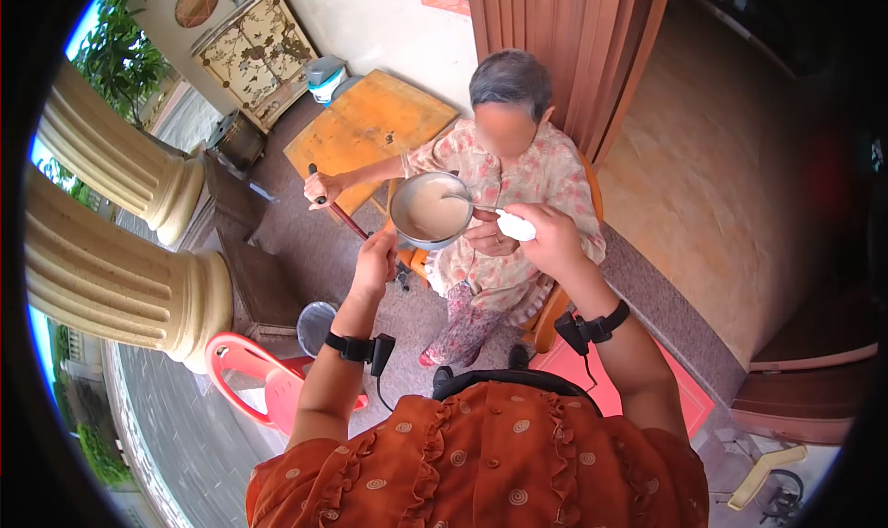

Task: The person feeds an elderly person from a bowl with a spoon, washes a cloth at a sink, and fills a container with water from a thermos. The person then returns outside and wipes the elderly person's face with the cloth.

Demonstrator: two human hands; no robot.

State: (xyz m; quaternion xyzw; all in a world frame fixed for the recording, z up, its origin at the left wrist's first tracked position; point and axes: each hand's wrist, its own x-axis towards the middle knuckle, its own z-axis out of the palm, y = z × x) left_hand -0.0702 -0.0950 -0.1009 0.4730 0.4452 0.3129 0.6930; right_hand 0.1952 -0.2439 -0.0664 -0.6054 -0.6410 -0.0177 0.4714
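Note:
A round metal bowl [431, 215] holds a pale, creamy liquid. At its lower left edge my left hand [375, 262] is closed; the part it grips is hidden by the fingers. My right hand [552, 239], to the right of the bowl, is closed round a white object [516, 227]. A thin metal spoon [467, 198] runs from that white object into the liquid. Facing me, a seated person in a floral shirt [555, 172] has one hand [490, 237] beside the bowl's right side. Their other hand [324, 188] grips a dark-handled cane [347, 221].
Behind the bowl stands a wooden table [370, 112] with a white and blue container [326, 84]. A red plastic chair [268, 389] and a bucket [316, 327] are at lower left. Fluted columns [111, 269] rise at the left, and a decorated cabinet [259, 56] stands farther back.

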